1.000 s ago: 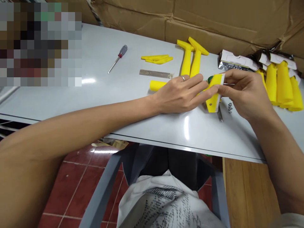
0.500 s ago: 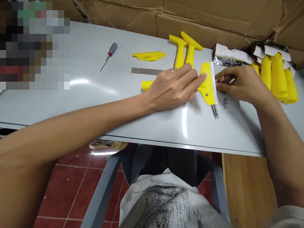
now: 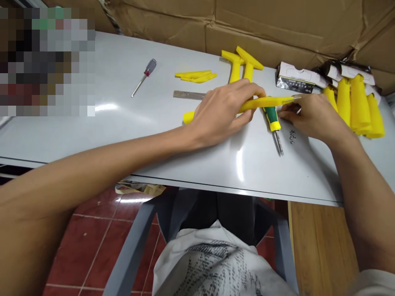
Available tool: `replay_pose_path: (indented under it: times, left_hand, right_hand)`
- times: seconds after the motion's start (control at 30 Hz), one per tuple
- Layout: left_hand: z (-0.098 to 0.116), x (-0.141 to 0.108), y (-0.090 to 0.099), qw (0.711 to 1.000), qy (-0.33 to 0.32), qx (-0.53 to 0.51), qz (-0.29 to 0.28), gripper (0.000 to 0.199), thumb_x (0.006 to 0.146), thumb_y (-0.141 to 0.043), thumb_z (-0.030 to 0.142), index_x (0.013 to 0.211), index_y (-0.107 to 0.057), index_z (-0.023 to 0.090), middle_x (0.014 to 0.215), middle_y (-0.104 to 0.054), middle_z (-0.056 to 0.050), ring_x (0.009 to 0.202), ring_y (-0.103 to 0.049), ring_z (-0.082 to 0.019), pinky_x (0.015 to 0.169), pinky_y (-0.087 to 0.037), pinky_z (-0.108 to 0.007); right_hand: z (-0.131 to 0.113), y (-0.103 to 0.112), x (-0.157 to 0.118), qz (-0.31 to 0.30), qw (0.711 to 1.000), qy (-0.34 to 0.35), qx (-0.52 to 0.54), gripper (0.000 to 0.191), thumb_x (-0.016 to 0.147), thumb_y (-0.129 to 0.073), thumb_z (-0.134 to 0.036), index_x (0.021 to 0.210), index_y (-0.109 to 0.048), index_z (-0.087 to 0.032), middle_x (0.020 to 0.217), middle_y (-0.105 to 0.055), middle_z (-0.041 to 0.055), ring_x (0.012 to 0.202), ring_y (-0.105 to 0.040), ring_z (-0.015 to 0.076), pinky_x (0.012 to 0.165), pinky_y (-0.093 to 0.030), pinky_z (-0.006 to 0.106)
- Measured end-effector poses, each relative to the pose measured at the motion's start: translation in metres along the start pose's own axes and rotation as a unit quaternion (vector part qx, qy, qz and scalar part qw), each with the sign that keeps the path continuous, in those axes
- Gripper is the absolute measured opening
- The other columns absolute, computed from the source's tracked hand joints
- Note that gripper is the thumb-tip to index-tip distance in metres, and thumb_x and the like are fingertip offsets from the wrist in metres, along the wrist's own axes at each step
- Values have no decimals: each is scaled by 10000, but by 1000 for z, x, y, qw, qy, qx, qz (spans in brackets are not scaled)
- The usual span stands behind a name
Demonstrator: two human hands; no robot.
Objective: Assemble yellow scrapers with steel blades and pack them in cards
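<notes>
My left hand (image 3: 224,113) is closed around the handle of a yellow scraper (image 3: 267,102). The scraper's head is turned edge-on, and a thin blade edge sticks out toward the right. My right hand (image 3: 317,115) is at the blade end with thumb and fingers pinched; whatever lies between them is hidden. A screwdriver with a green and yellow handle (image 3: 272,118) rests on the table under the scraper head, its shaft pointing toward me. Beside it lies a small pile of screws (image 3: 292,136), just left of my right wrist.
Two yellow scrapers (image 3: 235,68) lie behind my left hand, near yellow strips (image 3: 196,76) and a metal strip (image 3: 189,95). Another screwdriver (image 3: 144,77) is farther left. Yellow handles (image 3: 359,102) and small boxes (image 3: 294,77) stand at the right, before cardboard (image 3: 271,33).
My left hand has rolled the scraper from its flat face to its edge, uncovering the green and yellow screwdriver. My right hand has stayed close to the blade, its fingers curled further in.
</notes>
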State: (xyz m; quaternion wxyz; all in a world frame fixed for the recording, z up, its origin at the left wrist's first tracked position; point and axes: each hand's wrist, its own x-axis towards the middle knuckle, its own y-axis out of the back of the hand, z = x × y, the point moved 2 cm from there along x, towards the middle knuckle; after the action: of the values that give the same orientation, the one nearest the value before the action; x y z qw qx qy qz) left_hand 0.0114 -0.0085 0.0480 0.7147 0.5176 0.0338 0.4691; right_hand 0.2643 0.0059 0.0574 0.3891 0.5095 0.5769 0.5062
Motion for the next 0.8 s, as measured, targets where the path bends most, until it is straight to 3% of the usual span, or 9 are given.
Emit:
replay_pose_path:
  times: [0.17,0.27,0.4,0.47,0.57,0.7,0.8]
  left_hand:
    - [-7,4,2,993,53,-60,-87,125,955,-563,238,860,-642,221,841,-668,-41,835,-628,-213,789,-485,-350]
    - [-13,2,2,975,82,-147,-144,246,953,-623,288,729,-541,228,670,-570,-7,670,-573,-167,657,-463,-318]
    - [-18,1,-1,928,107,-284,-217,327,983,-643,355,709,-523,220,651,-575,-23,559,-544,-127,571,-450,-305]
    - [-19,2,-2,911,117,-327,-222,342,989,-656,402,726,-552,211,679,-602,-43,547,-549,-118,555,-459,-304]
    - [-17,4,-2,898,124,-364,-215,355,982,-688,459,761,-595,197,680,-610,-52,546,-556,-118,540,-483,-310]
    - [-9,3,-2,907,130,-356,-185,365,984,-706,486,797,-618,185,707,-625,-66,593,-597,-134,555,-522,-324]
    - [-1,2,1,910,150,-351,-160,301,999,-685,423,823,-623,187,722,-627,-56,616,-608,-137,568,-537,-326]
  right_hand:
    - [8,0,2,68,996,-19,62,37,846,-765,-165,857,-776,-199,778,-770,63,714,-664,184,791,-524,372]
    - [8,2,0,126,986,-8,113,58,866,-759,-204,919,-782,-202,875,-795,77,741,-697,184,785,-553,369]
    - [-7,8,-10,205,956,31,205,130,945,-725,-268,1052,-794,-241,1063,-816,105,834,-743,215,748,-592,375]
    - [-20,11,-18,224,934,61,273,97,925,-776,-286,1017,-799,-264,1063,-816,90,838,-747,233,752,-617,412]
    - [-39,12,-26,202,925,114,300,28,914,-808,-319,936,-792,-311,987,-808,40,877,-746,250,790,-630,465]
    - [-49,6,-29,178,927,219,245,48,931,-790,-293,914,-800,-336,1013,-780,13,957,-731,244,842,-629,471]
    - [-49,3,-29,181,936,234,193,73,947,-765,-294,965,-811,-348,1098,-757,26,1020,-727,257,887,-645,484]
